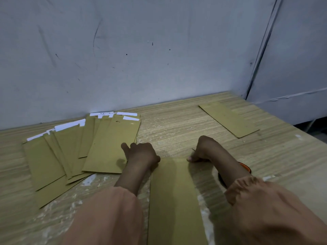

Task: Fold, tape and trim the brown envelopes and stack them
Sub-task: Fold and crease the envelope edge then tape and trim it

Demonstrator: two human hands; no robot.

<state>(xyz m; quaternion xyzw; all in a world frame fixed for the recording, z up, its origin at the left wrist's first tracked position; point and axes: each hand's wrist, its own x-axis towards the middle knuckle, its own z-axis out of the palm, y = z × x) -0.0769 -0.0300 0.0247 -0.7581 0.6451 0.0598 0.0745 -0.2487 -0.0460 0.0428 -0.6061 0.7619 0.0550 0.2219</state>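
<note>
A long brown envelope (pixel 174 197) lies lengthwise on the wooden table (pixel 177 124) in front of me. My left hand (pixel 141 153) has curled fingers at its far left corner. My right hand (pixel 203 149) grips the far right corner, with the thumb pressed on the edge. To the left lies a fanned pile of several brown envelopes (pixel 76 152) with white strips at their far ends. A single brown envelope (pixel 229 119) lies at the far right of the table. How the far edge of the front envelope is folded is hidden by my hands.
An orange and black object (pixel 246 167) shows partly behind my right forearm. A grey wall (pixel 141 59) runs along the back of the table. The table's right edge (pixel 300 128) drops off near the single envelope.
</note>
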